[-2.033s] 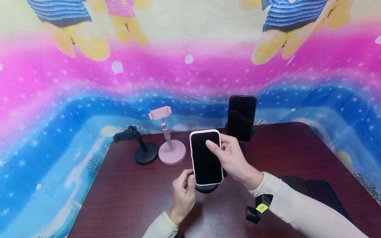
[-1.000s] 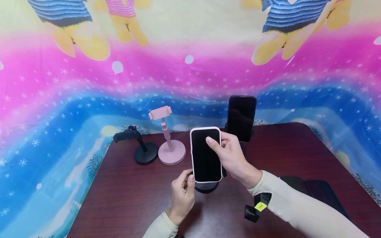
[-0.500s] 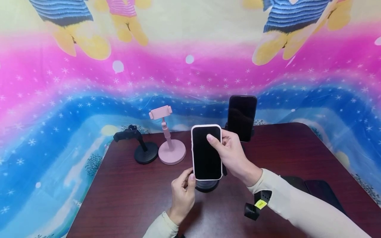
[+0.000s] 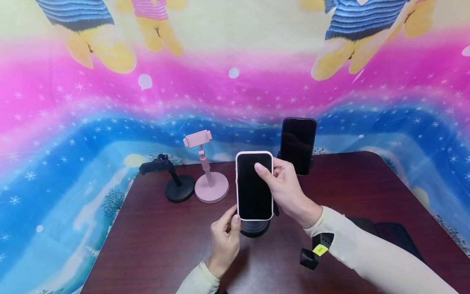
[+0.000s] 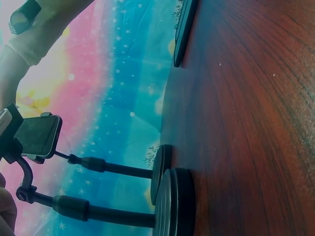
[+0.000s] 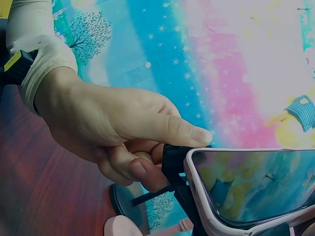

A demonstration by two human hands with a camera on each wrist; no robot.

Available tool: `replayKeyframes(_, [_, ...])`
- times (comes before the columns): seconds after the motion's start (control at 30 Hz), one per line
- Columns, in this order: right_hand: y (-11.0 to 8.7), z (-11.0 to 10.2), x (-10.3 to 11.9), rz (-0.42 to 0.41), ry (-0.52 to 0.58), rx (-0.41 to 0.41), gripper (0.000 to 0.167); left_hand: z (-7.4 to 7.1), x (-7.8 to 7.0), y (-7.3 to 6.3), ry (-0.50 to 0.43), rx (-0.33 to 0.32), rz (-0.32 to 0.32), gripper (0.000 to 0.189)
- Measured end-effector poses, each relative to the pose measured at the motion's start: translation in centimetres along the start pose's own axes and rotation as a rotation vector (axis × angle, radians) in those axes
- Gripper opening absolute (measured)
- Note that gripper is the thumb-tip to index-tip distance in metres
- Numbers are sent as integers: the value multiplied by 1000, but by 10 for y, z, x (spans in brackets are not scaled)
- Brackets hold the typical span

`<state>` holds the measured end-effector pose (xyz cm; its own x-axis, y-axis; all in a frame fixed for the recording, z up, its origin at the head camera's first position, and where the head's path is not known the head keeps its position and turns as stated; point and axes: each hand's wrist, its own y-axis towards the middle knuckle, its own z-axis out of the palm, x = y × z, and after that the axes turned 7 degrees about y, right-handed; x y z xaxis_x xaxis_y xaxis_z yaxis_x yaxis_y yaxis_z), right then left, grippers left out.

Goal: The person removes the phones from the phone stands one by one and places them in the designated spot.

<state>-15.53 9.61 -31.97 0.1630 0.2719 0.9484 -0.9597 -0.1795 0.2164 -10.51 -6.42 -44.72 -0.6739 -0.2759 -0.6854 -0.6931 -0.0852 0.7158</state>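
Note:
A phone in a white-rimmed case (image 4: pixel 253 192) faces me, dark screen forward, at a black phone stand; the stand's round base (image 4: pixel 254 229) shows beneath it, and its pole (image 5: pixel 118 216) in the left wrist view. My right hand (image 4: pixel 290 194) holds the phone by its right side, thumb lying over the screen. At the lower left corner, my left hand (image 4: pixel 225 239) pinches the stand's black clamp (image 6: pixel 173 164). The right wrist view shows this left hand (image 6: pixel 108 123) with thumb and fingers at the clamp, right beside the phone's end (image 6: pixel 261 182).
Behind stands another black phone stand bearing a dark phone (image 4: pixel 298 143). A pink phone stand (image 4: pixel 212 190) and a bent black stand (image 4: pixel 180 190) are at the back left of the table (image 4: pixel 154 249). Flat dark devices (image 4: pixel 398 239) lie at the right, partly behind the right sleeve.
The phone and my right hand have moved slightly upward in the head view, showing more of the stand's base below. My left hand stays almost in place.

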Motion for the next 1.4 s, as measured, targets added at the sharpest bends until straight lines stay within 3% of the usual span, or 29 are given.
replayKeyframes(0.27, [2, -2, 0, -7, 3, -6, 27, 2, 1, 1, 0, -6, 67, 28])
replayKeyframes(0.53, [2, -3, -1, 0, 4, -1, 30, 4, 1, -2, 30, -8, 17, 28])
replayKeyframes(0.87, [4, -2, 1, -5, 0, 3, 30, 4, 0, 0, 33, -7, 23, 27])
replayKeyframes(1.2, [6, -1, 7, -17, 45, -23, 28, 6, -3, -2, 60, -2, 99, 26])
replayKeyframes(1.4, [5, -1, 12, -29, 48, -29, 26, 10, -4, -3, 96, -19, 100, 25])
